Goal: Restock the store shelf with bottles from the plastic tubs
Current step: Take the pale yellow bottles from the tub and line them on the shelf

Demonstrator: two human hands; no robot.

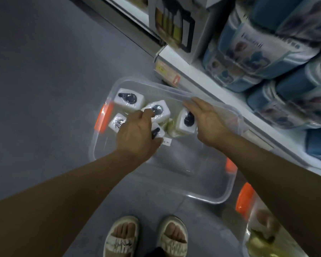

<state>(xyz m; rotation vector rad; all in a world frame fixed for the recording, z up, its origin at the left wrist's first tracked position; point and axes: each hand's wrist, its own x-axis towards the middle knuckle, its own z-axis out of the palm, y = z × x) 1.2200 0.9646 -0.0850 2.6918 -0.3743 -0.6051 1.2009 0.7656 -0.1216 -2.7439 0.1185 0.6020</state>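
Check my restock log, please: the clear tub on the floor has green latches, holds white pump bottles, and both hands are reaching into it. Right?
Not quite: in the head view the clear tub has orange latches, not green. It does hold white pump bottles, with the left hand and right hand reaching in.

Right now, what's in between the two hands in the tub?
In the head view, a white bottle with a black pump top stands between the left hand and right hand, inside the clear plastic tub.
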